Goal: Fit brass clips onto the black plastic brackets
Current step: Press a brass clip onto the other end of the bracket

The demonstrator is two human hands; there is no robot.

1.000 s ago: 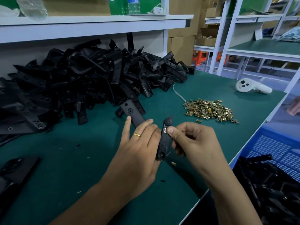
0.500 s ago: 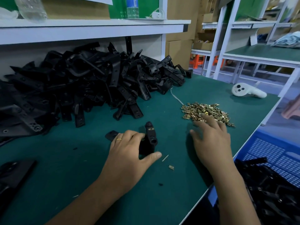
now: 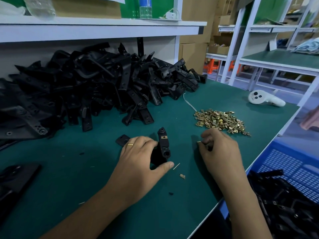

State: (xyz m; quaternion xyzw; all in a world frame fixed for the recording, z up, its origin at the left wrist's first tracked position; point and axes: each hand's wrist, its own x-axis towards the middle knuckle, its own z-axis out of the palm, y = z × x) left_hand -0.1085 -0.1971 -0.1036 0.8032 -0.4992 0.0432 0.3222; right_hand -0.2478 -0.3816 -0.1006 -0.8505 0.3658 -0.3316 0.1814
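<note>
At the left and upper left of the frame a big heap of black brackets lies against the back wall under the shelf, presumably stock awaiting clips, kept within reach; a dark flat part sits at the lower left edge. Just left of centre the left hand rests on the green counter, fingers curled over one bracket and thumb stretched out beneath it, so the piece stands propped with its upper arm facing up; a brass clip already sits on that arm, so this grip seems meant to steady the bracket for another fitting. Below the thumb lies a stray clip. Right of centre the right hand hovers low over the counter, wrist bent, fingers bunched and pinching a small brass piece, probably a fresh clip; its fingers are curled tight round it. Just above and to the right lies the pile of brass clips, close to that hand for quick picking; further right a white controller lies apart; at the lower right a blue crate holds dark brackets, likely finished ones.
</note>
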